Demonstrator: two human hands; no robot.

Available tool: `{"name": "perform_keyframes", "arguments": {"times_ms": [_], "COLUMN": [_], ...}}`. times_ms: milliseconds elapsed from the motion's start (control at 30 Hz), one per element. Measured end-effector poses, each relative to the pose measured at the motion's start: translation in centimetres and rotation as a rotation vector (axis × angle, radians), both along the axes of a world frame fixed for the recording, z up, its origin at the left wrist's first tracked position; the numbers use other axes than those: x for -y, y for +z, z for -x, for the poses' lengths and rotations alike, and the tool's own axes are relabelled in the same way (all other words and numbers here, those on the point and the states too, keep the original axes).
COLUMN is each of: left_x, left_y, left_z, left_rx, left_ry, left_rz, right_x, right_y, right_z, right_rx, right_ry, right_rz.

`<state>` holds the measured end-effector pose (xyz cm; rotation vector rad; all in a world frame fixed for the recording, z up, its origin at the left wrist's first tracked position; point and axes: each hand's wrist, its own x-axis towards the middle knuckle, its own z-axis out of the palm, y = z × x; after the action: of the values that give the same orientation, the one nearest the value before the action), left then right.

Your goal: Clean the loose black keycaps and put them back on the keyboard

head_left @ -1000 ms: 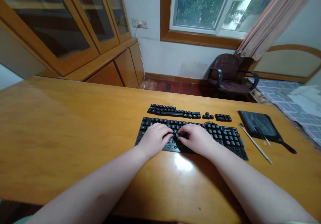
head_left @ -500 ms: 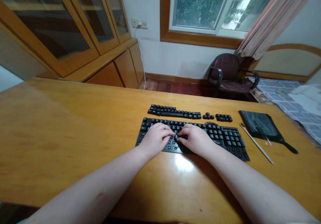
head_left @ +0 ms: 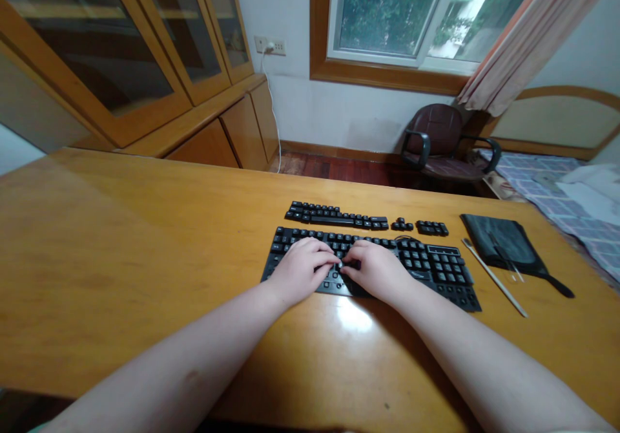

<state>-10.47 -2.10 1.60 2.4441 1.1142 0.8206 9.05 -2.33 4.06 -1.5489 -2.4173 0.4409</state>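
Note:
A black keyboard [head_left: 436, 271] lies on the wooden table [head_left: 145, 239] in front of me. My left hand [head_left: 300, 268] and my right hand [head_left: 380, 268] both rest on its middle keys. Their fingers are curled and the fingertips meet over one spot in the key rows. Whatever is pinched between them is hidden. Just behind the keyboard lies a row of loose black keycaps [head_left: 336, 215]. Two smaller groups of keycaps [head_left: 432, 227] lie to the right of that row.
A black pouch [head_left: 504, 242] and a thin pale stick [head_left: 494, 278] lie to the right of the keyboard. Beyond the table stand a dark office chair [head_left: 436, 142], a glass-fronted wooden cabinet [head_left: 145, 64] and a bed [head_left: 571, 187].
Both hands have stayed on the same spot of the keyboard. Only the fingertips have drawn slightly closer together.

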Motion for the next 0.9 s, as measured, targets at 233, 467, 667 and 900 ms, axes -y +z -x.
{"name": "perform_keyframes", "arguments": {"times_ms": [233, 467, 667, 900], "left_x": [0.7, 0.8, 0.6, -4.9], "left_y": [0.3, 0.1, 0.5, 3.3], "left_z": [0.0, -0.1, 0.0, 0.1], "left_rx": [-0.121, -0.199, -0.079, -0.19], "left_ry": [-0.006, 0.032, 0.058, 0.207], "left_rz": [-0.077, -0.011, -0.045, -0.002], "right_x": [0.5, 1.6, 0.6, -2.0], "right_y": [0.7, 1.3, 1.2, -1.6], "right_z": [0.2, 0.6, -0.2, -1.6], "right_rx": [0.151, 0.307, -0.119, -0.618], "right_ry": [0.111, 0.235, 0.083, -0.091], "right_rz": [-0.078, -0.101, -0.131, -0.238]}}
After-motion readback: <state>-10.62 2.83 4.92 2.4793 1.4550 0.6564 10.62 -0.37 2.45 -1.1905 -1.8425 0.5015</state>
